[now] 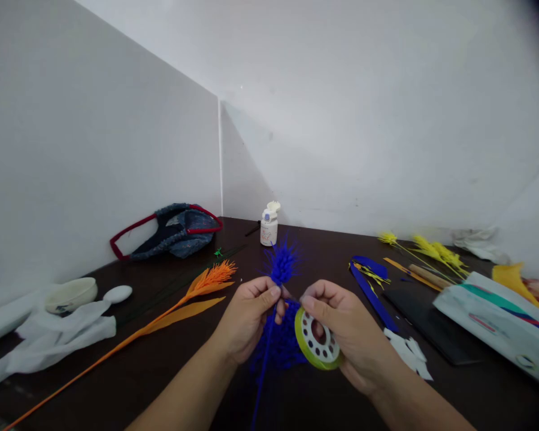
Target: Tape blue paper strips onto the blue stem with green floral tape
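Note:
My left hand (254,314) pinches a blue fluffy flower head (282,263) just under its tuft, and its thin blue stem (264,371) runs down toward the bottom of the view. Just to the right, my right hand (341,326) holds a roll of yellow-green tape (317,341) with a white spool full of round holes. The thumb and forefinger of that hand are pressed together near the roll's top, close to the stem. Below and behind both hands lies a pile of blue fuzzy material (285,344) on the dark table (327,239).
Orange flower (213,273) on a long stem, white bowl (72,294) and white cloth (63,335) lie left. A denim bag (179,230) and white bottle (269,227) stand behind. Right are yellow flowers (440,251), blue strips (372,293) and a white packet (494,320).

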Motion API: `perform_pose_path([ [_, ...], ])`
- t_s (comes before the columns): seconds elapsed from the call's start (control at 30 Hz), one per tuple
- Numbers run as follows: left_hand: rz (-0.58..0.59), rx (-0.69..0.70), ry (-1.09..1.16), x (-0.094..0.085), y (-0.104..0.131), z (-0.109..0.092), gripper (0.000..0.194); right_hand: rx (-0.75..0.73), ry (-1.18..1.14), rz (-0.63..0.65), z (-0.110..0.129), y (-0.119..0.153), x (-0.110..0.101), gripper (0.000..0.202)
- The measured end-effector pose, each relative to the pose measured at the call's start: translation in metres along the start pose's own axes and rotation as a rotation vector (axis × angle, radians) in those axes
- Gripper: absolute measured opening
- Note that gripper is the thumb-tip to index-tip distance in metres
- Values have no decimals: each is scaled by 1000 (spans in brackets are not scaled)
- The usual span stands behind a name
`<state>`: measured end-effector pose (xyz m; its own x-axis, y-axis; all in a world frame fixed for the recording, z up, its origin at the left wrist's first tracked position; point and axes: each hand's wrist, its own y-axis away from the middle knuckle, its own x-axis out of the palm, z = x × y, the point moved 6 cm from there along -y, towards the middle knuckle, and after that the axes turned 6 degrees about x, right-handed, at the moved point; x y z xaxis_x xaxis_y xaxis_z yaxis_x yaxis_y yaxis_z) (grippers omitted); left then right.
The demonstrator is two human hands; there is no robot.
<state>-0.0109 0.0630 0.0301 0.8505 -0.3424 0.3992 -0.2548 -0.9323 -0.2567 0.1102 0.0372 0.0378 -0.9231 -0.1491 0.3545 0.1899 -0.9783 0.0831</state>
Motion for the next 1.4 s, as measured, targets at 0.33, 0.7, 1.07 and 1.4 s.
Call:
perform_pose_path([
  [0.33, -64, -58, 69, -4, -3, 15, 23, -132, 186, -18, -16, 17, 25, 17],
  [0.7, -71, 55, 240, 7, 6, 6, 24, -428, 444, 25, -9, 31, 43, 22],
  [1.07, -108, 140, 285, -4, -7, 2, 18, -269, 1168, -45, -12, -66, -105, 17],
  [1.4, -127, 114, 220, -6, -7, 3, 18, -238, 1315, 234, -39, -53, -79, 25],
])
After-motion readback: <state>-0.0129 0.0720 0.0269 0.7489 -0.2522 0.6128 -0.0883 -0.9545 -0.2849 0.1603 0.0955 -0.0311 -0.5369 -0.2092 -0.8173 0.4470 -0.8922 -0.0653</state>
